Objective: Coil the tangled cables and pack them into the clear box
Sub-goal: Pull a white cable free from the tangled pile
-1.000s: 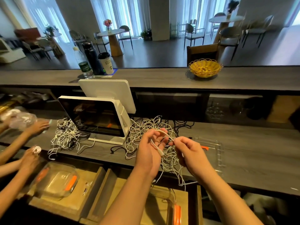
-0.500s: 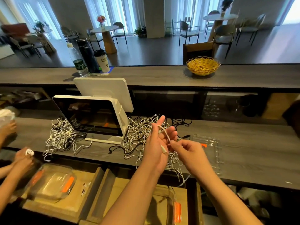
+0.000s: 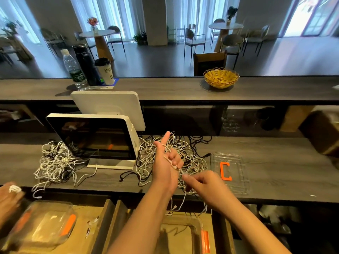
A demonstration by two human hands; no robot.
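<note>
- Dark wooden counter [image 3: 275,180] runs across a café-like room, with a white screen terminal [image 3: 95,138] standing on it to the left.
- Just right of the terminal lies the tangled heap of white cables [image 3: 194,160], with a second heap [image 3: 55,162] on the terminal's far side.
- Left hand [image 3: 166,165] is raised over the tangle, index finger pointing up, the other fingers curled around one white cable [image 3: 169,160] that crosses the palm.
- Right hand [image 3: 207,186] pinches the same cable just beside the left hand, drawing it taut; its tail hangs off the counter edge.
- Clear box [image 3: 183,233] sits below the counter edge, under the forearms; a clear lid with an orange clip [image 3: 231,171] lies on the counter to the right.
- Step in hand, as I judge it: winding a single cable round the left hand, with packing hardly begun.
- Next move likely calls for the right hand to carry the cable round the left fingers while freeing the tail from the tangle, keeping the turns even.
- Another person's hand [image 3: 9,197] holds a small white coil at the left edge.
</note>
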